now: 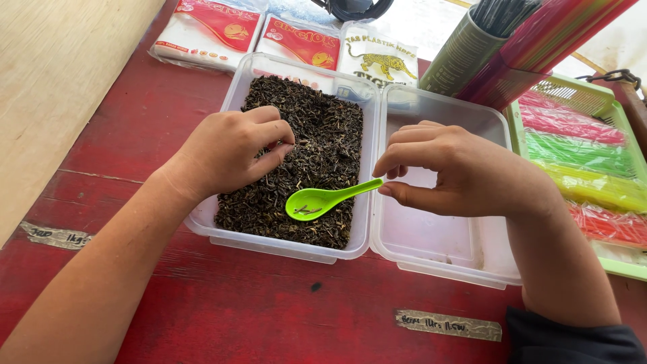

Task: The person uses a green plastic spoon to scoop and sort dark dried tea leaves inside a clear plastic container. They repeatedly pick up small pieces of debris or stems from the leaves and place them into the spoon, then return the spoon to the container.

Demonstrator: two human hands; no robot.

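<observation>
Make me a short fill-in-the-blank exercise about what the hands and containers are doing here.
1. The right hand holds a small ____ plastic spoon by its handle.
2. The left hand pinches the dark dried leaves in the ____ clear plastic container.
3. The clear plastic container on the right is nearly ____.

Missing words: green; left; empty

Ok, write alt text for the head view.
A right hand holds a green spoon over a tub of dried tea leaves while the left hand pinches leaves. An empty tub sits beside it on a red table.
</observation>
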